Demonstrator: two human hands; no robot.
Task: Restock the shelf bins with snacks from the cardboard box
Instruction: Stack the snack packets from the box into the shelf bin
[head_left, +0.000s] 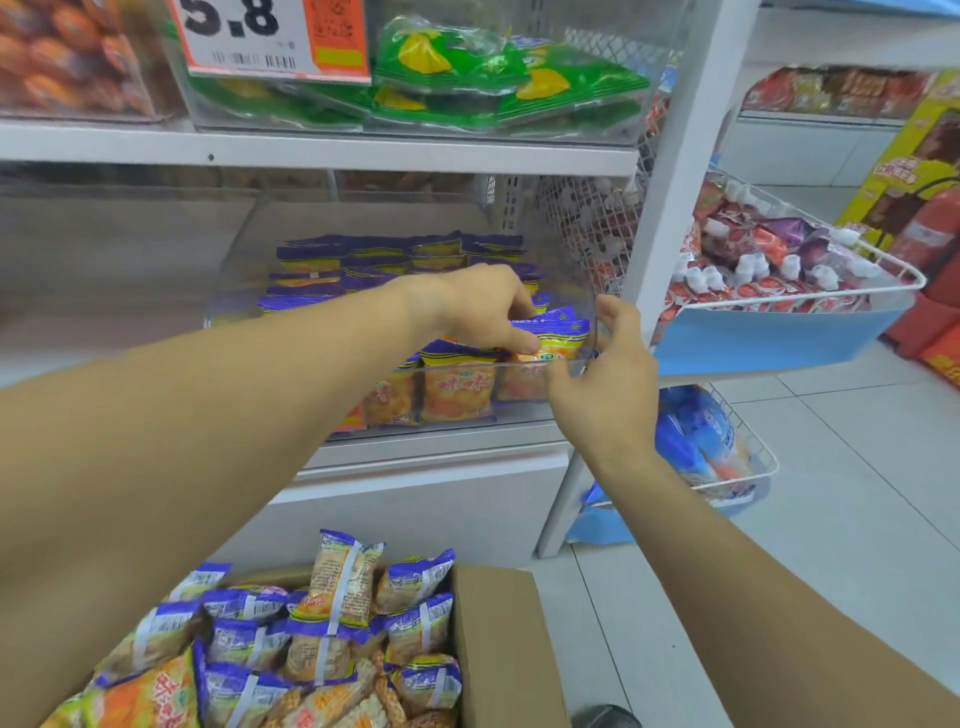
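Observation:
A clear plastic bin (244, 291) on the middle shelf holds several orange-and-purple snack packets (456, 385). My left hand (475, 306) reaches into the bin from above and its fingers pinch a packet (563, 335) at the bin's front right corner. My right hand (605, 379) grips that front right corner of the bin, thumb up along the rim. Below, an open cardboard box (498, 639) is filled with more of the same packets (332, 639).
Above is a clear bin of green packets (483, 83) with a price label (270, 36). To the right, white wire baskets (810, 291) with red and blue goods jut out past a white upright post (675, 171). White floor tiles lie at right.

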